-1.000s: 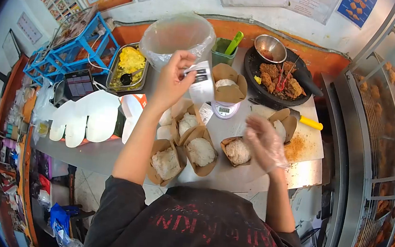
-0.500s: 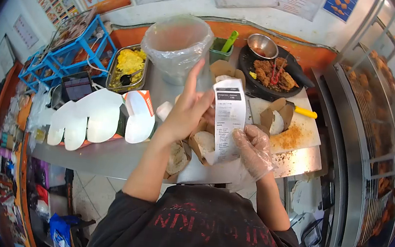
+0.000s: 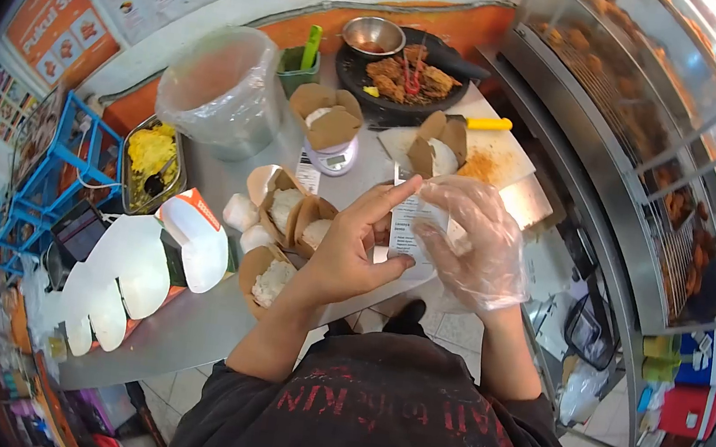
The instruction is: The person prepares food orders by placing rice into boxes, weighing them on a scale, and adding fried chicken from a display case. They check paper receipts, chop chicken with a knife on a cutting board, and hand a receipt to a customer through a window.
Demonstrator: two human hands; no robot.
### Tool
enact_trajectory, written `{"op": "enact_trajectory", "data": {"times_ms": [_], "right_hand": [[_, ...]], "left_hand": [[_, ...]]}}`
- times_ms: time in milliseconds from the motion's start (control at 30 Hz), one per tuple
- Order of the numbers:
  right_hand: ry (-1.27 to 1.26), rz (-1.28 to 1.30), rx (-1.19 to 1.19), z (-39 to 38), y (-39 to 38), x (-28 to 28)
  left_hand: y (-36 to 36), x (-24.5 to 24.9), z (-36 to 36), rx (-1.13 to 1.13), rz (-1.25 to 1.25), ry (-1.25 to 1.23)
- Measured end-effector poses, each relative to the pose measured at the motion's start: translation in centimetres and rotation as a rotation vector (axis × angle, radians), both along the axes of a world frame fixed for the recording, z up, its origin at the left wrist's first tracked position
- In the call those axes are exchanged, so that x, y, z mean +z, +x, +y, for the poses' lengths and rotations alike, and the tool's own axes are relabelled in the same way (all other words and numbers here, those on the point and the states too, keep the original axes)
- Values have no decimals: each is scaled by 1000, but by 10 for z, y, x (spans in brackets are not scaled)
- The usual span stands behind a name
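A printed paper receipt (image 3: pixel 406 229) is held up between my two hands in front of my chest, its sides partly covered by fingers. My bare left hand (image 3: pixel 352 254) grips it from the left, index finger near the top and thumb lower down. From the right, my right hand (image 3: pixel 481 243), in a clear plastic glove, pinches it near the upper edge. Left of my left hand are open brown paper boxes of white rice (image 3: pixel 271 280). Another brown box (image 3: pixel 326 119) sits on a small kitchen scale (image 3: pixel 332 160).
On a dark stone mortar (image 3: pixel 445 100) lies fried chicken, beside a metal bowl (image 3: pixel 374 36). A yellow-handled knife (image 3: pixel 486 123) rests by a cutting board (image 3: pixel 518 161). A bag-lined bucket (image 3: pixel 222 91), egg tray (image 3: pixel 151 162) and white cartons (image 3: pixel 115 274) stand left; a display cabinet (image 3: pixel 601 137) borders the right.
My left hand has gone from open beside the receipt to gripping it. My right hand has shifted up along the paper. The view has turned to the right.
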State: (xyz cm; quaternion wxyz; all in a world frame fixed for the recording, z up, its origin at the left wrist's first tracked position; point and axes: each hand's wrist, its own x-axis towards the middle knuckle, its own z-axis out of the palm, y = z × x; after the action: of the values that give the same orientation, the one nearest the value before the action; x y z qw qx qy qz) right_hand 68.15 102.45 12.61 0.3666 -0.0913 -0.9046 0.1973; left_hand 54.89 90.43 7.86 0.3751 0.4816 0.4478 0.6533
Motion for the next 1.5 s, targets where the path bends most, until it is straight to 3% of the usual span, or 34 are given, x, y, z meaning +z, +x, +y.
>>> {"op": "enact_trajectory", "data": {"times_ms": [167, 333, 500, 600, 667, 700, 767, 833, 933, 1100, 1267, 1400, 1500], "right_hand": [[-105, 17, -46, 12, 25, -10], [155, 109, -74, 39, 65, -18], [18, 3, -150, 80, 139, -20], [-37, 175, -277, 108, 194, -28], [-217, 130, -505, 127, 243, -23], [-172, 134, -570, 138, 269, -27], [-364, -37, -766, 146, 323, -31], [-228, -416, -1027, 153, 373, -41], [-234, -333, -1253, 165, 415, -57], [-266, -134, -1349, 194, 418, -49], [-216, 104, -1219, 245, 395, -44], [-347, 306, -1125, 287, 375, -30], [-156, 274, -1138, 312, 368, -12]], "left_hand": [[23, 0, 19, -104, -32, 36], [61, 0, 51, -218, -169, -101], [121, 2, 104, -390, -156, -79], [163, 0, 142, -535, -253, -156], [192, 0, 166, -537, -283, -133], [202, 0, 179, -517, -218, -88], [221, -1, 203, -506, -113, -10], [239, 2, 223, -540, -75, 2], [261, 4, 249, -583, -43, 19], [273, 5, 293, -646, -65, -26], [267, 3, 340, -653, -68, -14], [252, 1, 380, -666, -94, 62], [239, 3, 407, -628, -40, 1]]}}
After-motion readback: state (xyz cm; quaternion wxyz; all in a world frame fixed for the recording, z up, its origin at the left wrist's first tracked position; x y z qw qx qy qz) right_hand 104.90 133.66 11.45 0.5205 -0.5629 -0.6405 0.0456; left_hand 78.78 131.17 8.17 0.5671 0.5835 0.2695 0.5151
